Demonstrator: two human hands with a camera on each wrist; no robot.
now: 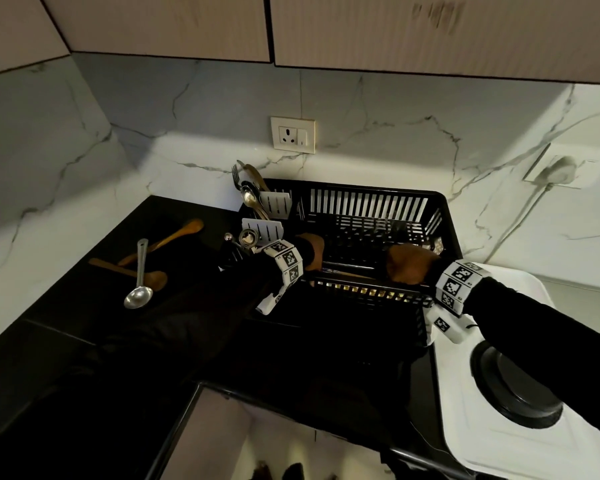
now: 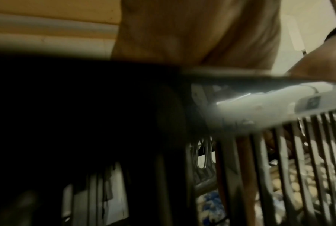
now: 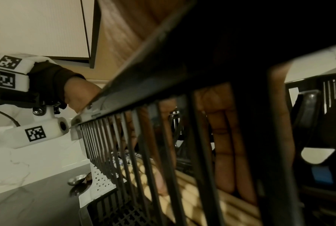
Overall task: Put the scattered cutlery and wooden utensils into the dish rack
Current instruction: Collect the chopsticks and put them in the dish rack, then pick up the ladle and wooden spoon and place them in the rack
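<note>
The black slatted dish rack (image 1: 368,202) stands on the dark counter (image 1: 84,323). My left hand (image 1: 313,251) and right hand (image 1: 409,263) both grip its near rim, fingers hooked over the wall. From the right wrist, the right fingers (image 3: 223,137) show behind the slats and the left hand (image 3: 80,93) holds the rim further along. Forks and spoons (image 1: 252,194) stand in the rack's left corner holder. On the counter to the left lie a steel ladle (image 1: 140,271) and two wooden spoons (image 1: 174,235) (image 1: 125,269). A small steel scoop (image 1: 246,237) sits by the rack.
A white appliance (image 1: 465,427) with a round black lid (image 1: 516,389) sits right of the rack. A marble wall with a socket (image 1: 292,135) runs behind, with cabinets overhead. The counter edge drops off in front of me.
</note>
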